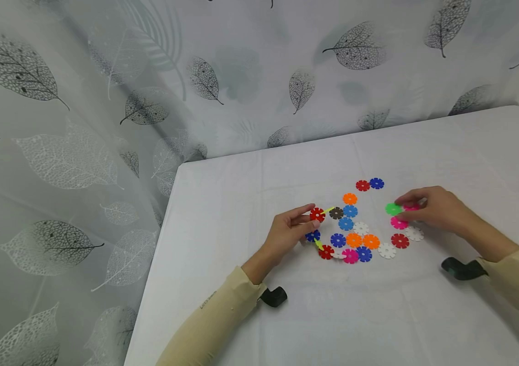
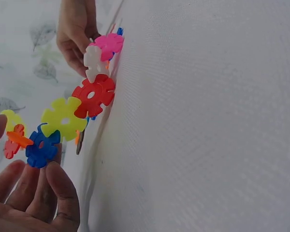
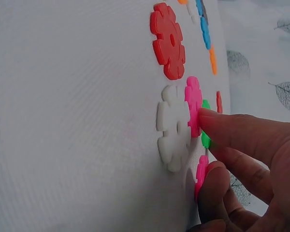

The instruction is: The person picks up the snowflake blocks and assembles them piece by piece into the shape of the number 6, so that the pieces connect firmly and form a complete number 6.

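Note:
My left hand [image 1: 289, 230] holds one end of a chain of interlocked plastic snowflake discs, by a red disc [image 1: 317, 214] and a blue disc [image 2: 42, 146]. From there the chain runs through a yellow disc [image 2: 64, 118], a red disc [image 2: 102, 99], a white disc [image 2: 93, 63] and a pink disc [image 2: 109, 45]. Thumb and forefinger of my right hand [image 1: 440, 211] pinch a green disc [image 1: 393, 209] at the right of the loose discs. Under that hand lie a pink disc [image 1: 399, 222] and a white disc [image 3: 175, 128]; another pink disc [image 3: 201, 175] is partly hidden by the fingers.
Between the hands, several loose discs lie flat, among them a brown disc [image 1: 336, 213], an orange disc [image 1: 371, 241] and a red disc [image 1: 400, 241]. Farther back lies a dark blue disc [image 1: 376, 183]. A white cloth covers the table [image 1: 223, 203]; a leaf-patterned curtain [image 1: 250, 76] hangs behind.

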A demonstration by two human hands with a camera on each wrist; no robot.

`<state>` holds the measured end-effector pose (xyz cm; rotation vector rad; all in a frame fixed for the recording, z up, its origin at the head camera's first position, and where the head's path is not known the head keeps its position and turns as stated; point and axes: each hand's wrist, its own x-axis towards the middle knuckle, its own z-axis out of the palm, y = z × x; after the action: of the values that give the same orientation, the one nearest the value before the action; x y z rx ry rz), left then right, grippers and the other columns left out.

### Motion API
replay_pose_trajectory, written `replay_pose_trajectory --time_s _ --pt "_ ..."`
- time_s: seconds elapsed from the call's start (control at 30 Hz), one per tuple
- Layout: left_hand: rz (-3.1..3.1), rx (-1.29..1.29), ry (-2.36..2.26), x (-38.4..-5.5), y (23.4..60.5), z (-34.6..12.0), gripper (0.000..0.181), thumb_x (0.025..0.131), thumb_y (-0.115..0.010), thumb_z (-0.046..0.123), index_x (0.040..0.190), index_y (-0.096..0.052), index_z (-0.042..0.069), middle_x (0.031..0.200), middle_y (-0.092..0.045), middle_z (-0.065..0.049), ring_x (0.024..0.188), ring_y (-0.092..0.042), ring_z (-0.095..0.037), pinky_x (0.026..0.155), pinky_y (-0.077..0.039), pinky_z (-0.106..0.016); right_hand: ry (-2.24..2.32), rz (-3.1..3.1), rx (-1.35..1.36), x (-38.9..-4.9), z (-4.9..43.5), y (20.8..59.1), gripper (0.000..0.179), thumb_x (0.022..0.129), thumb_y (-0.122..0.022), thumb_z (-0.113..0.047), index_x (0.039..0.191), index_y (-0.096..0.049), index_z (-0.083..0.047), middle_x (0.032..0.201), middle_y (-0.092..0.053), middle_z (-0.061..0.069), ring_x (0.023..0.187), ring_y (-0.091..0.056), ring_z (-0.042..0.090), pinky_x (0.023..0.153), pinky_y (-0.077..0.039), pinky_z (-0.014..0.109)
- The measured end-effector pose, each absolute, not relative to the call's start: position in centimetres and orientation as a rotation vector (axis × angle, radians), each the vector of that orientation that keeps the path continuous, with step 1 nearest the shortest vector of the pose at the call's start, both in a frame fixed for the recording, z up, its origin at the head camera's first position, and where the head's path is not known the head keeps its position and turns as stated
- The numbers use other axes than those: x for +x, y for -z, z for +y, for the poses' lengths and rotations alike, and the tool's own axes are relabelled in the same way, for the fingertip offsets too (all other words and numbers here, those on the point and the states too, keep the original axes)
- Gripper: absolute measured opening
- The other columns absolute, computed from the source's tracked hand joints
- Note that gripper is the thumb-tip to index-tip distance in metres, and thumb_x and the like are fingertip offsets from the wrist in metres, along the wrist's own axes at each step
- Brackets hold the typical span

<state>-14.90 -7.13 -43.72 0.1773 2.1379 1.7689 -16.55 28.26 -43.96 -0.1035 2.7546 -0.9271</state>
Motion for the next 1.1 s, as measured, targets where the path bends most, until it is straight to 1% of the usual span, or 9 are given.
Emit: replay_pose_trajectory --time_s 0.13,0.27,0.37,0.5,0.63,0.77,1.0,1.1 --pt "2.128 0.161 -1.768 -14.9 43.6 -7.0 0.044 0.098 -0.07 0.023 0.141 -0.063 0.019 0.11 -0.074 0.002 0.083 -0.064 -0.015 0.064 -0.05 -0.026 0.924 2.755 -0.114 -16.5 28.0 43.8 0.051 0.084 -0.083 -0.028 0.121 -0.068 0.003 0.112 -0.065 0.026 0.1 -0.054 0.042 0.065 -0.052 0.031" --pt "2.151 0.137 -1.765 -14.9 43.5 -6.9 0.036 0.102 -0.063 0.027 0.137 -0.066 0.02 0.111 -0.074 0.002 0.088 -0.064 -0.015 0.069 -0.052 -0.027 0.918 2.76 -0.105 -16.5 27.6 43.8 0.052 0.084 -0.083 -0.031 0.121 -0.068 0.003 0.108 -0.066 0.023 0.098 -0.055 0.04 0.064 -0.052 0.032" --pt "2.174 0.14 -1.737 -14.9 43.3 -6.8 0.035 0.102 -0.061 0.033 0.135 -0.068 0.021 0.111 -0.073 0.004 0.093 -0.066 -0.014 0.071 -0.052 -0.027 0.895 2.767 -0.11 -16.6 27.4 43.8 0.052 0.083 -0.083 -0.031 0.12 -0.068 0.003 0.106 -0.066 0.022 0.098 -0.055 0.041 0.066 -0.053 0.036" --pt "2.214 0.151 -1.67 -14.8 43.0 -6.7 0.037 0.099 -0.065 0.039 0.131 -0.071 0.02 0.103 -0.074 0.005 0.088 -0.062 -0.014 0.066 -0.047 -0.028 0.881 2.758 -0.126 -16.8 27.2 43.6 0.051 0.083 -0.084 -0.03 0.119 -0.068 0.003 0.106 -0.066 0.022 0.099 -0.055 0.042 0.07 -0.055 0.044" --pt "2.276 0.151 -1.594 -14.7 42.9 -6.6 0.038 0.094 -0.071 0.043 0.125 -0.074 0.021 0.098 -0.07 0.005 0.085 -0.056 -0.015 0.063 -0.044 -0.029 0.901 2.729 -0.147 -16.8 27.0 43.5 0.05 0.083 -0.084 -0.027 0.118 -0.068 0.004 0.108 -0.066 0.022 0.099 -0.056 0.042 0.072 -0.057 0.046" --pt "2.311 0.171 -1.574 -14.7 43.0 -6.6 0.038 0.093 -0.072 0.044 0.123 -0.075 0.021 0.1 -0.068 0.005 0.087 -0.057 -0.016 0.064 -0.046 -0.029 0.919 2.709 -0.162 -16.9 26.8 43.5 0.047 0.083 -0.084 -0.024 0.117 -0.068 0.004 0.108 -0.066 0.021 0.098 -0.057 0.04 0.072 -0.057 0.044" --pt "2.318 0.202 -1.588 -14.5 43.0 -6.7 0.036 0.093 -0.072 0.043 0.122 -0.076 0.022 0.1 -0.069 0.007 0.091 -0.059 -0.016 0.066 -0.047 -0.03 0.945 2.712 -0.197 -16.7 26.6 43.5 0.046 0.081 -0.085 -0.022 0.116 -0.067 0.002 0.107 -0.066 0.017 0.098 -0.057 0.038 0.072 -0.057 0.041" --pt "2.317 0.2 -1.594 -14.4 43.1 -6.7 0.036 0.093 -0.072 0.043 0.122 -0.076 0.022 0.101 -0.07 0.009 0.093 -0.06 -0.015 0.068 -0.048 -0.03 0.969 2.713 -0.214 -16.6 26.5 43.5 0.044 0.082 -0.085 -0.021 0.114 -0.067 0.002 0.104 -0.067 0.014 0.096 -0.058 0.036 0.07 -0.056 0.038"
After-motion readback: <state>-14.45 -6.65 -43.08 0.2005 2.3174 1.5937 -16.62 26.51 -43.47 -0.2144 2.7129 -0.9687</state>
